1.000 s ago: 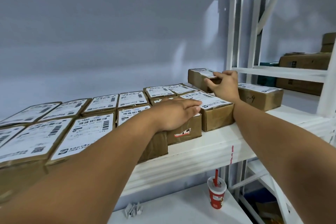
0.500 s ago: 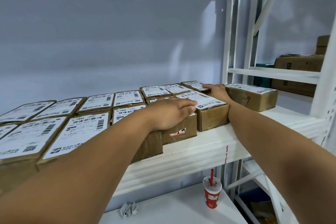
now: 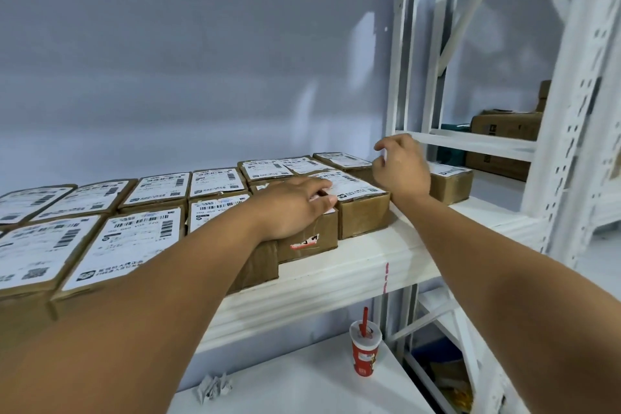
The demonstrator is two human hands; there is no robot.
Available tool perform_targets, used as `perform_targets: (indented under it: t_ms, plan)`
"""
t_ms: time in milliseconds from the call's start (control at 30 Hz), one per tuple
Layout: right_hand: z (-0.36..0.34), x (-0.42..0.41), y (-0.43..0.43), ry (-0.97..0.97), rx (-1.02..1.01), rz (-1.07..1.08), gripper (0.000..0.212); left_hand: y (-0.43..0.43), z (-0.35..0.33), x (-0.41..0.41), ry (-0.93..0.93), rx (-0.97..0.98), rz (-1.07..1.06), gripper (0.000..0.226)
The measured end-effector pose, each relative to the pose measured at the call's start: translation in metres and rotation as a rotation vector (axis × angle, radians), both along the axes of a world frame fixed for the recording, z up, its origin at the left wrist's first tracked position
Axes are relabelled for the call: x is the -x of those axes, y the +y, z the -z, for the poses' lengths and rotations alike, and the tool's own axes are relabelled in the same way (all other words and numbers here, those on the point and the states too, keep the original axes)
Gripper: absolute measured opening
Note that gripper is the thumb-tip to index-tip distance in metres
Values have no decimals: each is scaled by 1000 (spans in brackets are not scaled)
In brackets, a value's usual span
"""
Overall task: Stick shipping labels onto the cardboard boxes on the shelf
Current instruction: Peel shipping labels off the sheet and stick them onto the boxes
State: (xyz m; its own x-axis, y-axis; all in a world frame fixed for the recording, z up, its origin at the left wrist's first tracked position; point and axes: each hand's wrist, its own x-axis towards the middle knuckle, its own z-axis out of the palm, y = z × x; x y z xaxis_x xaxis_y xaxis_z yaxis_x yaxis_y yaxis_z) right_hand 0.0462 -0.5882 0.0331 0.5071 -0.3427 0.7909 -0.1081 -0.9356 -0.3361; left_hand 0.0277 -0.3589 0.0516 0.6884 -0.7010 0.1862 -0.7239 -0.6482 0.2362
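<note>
Labelled boxes (image 3: 364,215) are sitting in rows on the white shelf (image 3: 353,272). The left hand (image 3: 292,208) is lying flat on one, its straight fingers touching the neighbouring label (image 3: 356,183). The right hand (image 3: 401,166) is hovering above, loosely curled and gripping nothing.

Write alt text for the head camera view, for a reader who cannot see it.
A person's left hand rests flat on a small brown cardboard box among rows of labelled brown cardboard boxes on a white metal shelf; the right hand hovers above, fingers loosely curled. A red paper cup stands below.
</note>
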Motion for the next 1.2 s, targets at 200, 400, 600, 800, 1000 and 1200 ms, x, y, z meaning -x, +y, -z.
perform_targets:
  t_ms: [200,400,600,800,1000,1200]
  plan:
    - [-4,36,-33,223,-171,342,53,3,-5,10,11,-11,43,51]
    - [9,53,-58,278,-456,184,44,4,-3,8,14,-6,1,51]
    - [19,55,-64,193,-529,47,54,3,-1,3,-14,-22,-15,50]
    - [19,52,-71,303,-617,46,78,2,-1,3,-47,-55,-5,55]
    - [19,60,-67,265,-621,21,65,2,-3,4,-11,-25,17,53]
    - [18,74,-47,54,-615,118,67,3,-2,4,-36,-13,16,51]
